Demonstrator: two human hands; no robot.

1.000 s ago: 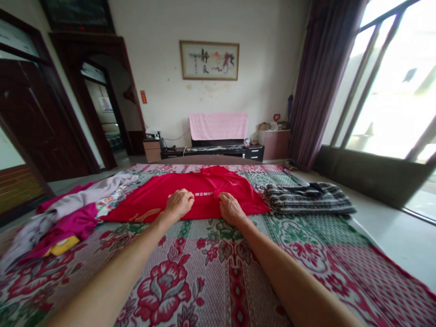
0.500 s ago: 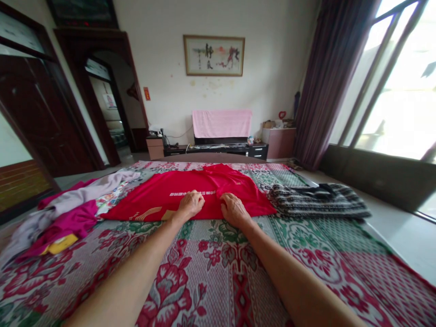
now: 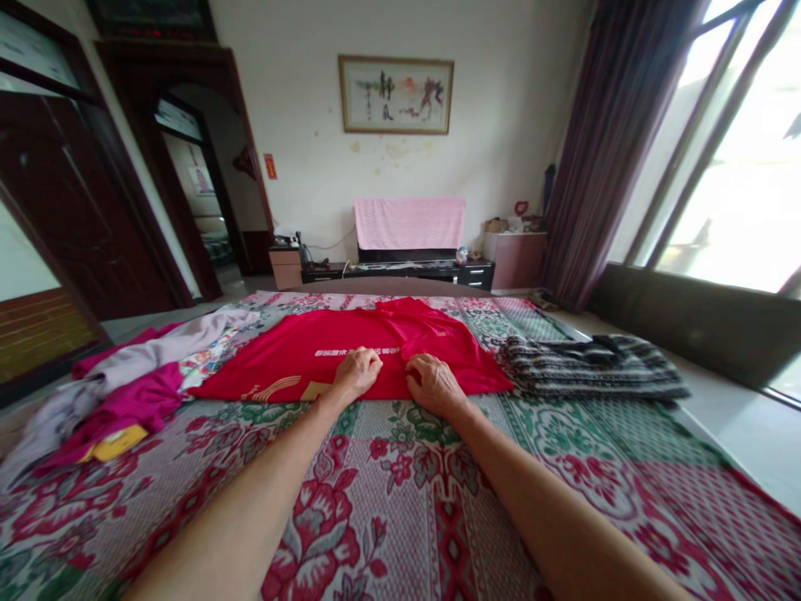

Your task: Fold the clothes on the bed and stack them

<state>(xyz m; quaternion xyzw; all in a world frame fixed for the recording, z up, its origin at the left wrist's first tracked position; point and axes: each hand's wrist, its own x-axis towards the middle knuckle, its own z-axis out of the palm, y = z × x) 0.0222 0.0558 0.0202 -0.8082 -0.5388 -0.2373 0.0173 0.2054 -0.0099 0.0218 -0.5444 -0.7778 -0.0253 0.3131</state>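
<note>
A red T-shirt (image 3: 250, 363) with white lettering and gold print lies flat across the patterned blanket (image 3: 400, 501), its sleeve side to the right. My left hand (image 3: 359, 371) is on the middle of the shirt near its lower edge, fingers curled closed on the fabric. Just to the right, my right hand (image 3: 436, 384) rests on the shirt with bent fingers gripping the cloth. A small gap separates the two hands. The fingertips of both are partly hidden, and the cloth between them lies nearly flat.
Loose clothes in magenta and pale grey (image 3: 131, 392) are heaped at the left. A folded black-and-white striped knit garment (image 3: 588, 367) lies at the right. Beyond the blanket stand a low black cabinet (image 3: 406, 274) and a pink cloth (image 3: 410, 224) draped over something.
The view has tilted and shifted slightly. Both hands stay closed on the shirt in nearly the same place, and the shirt lies as before.
</note>
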